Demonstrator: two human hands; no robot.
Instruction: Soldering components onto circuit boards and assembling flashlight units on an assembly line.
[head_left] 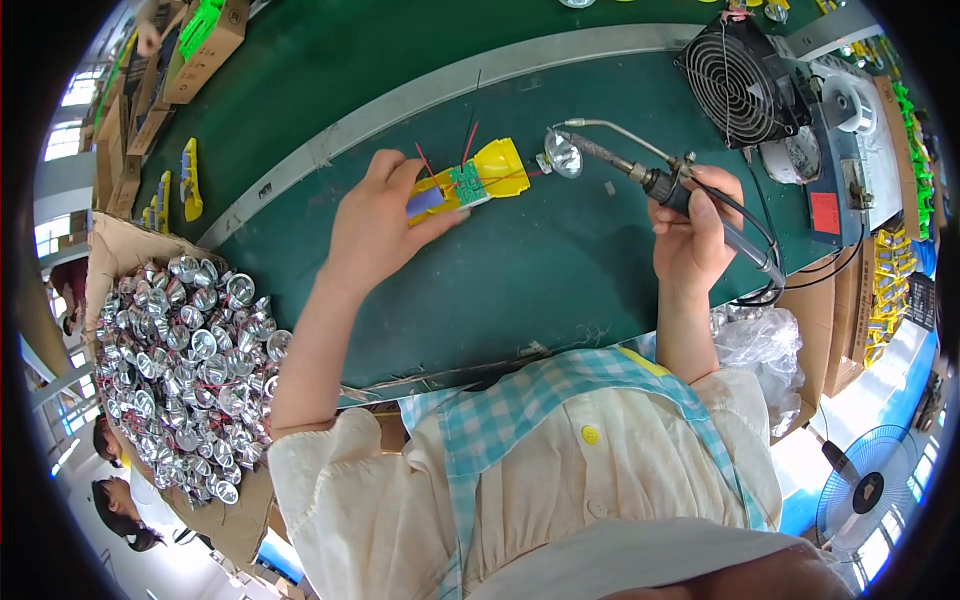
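Note:
My left hand [365,230] is closed around one end of a yellow plastic housing [508,166] and holds it tilted above the green bench. Inside the housing sit a green circuit board [467,184] and a bluish-purple block [426,202]; thin red and dark wires rise from the board. Gripped in my right hand [700,235] is a soldering iron [660,186] with a thin metal feed tube alongside its shaft. Its tip points left, over a silver reflector cup [566,158] just right of the housing. Whether tip and cup touch, I cannot tell.
A cardboard box [115,240] full of silver reflector cups stands at the left. A black fan [735,85] and a solder spool [846,104] are at the back right. The iron's black cables [775,240] trail right. Yellow housings [191,180] lie far left, beyond the metal rail.

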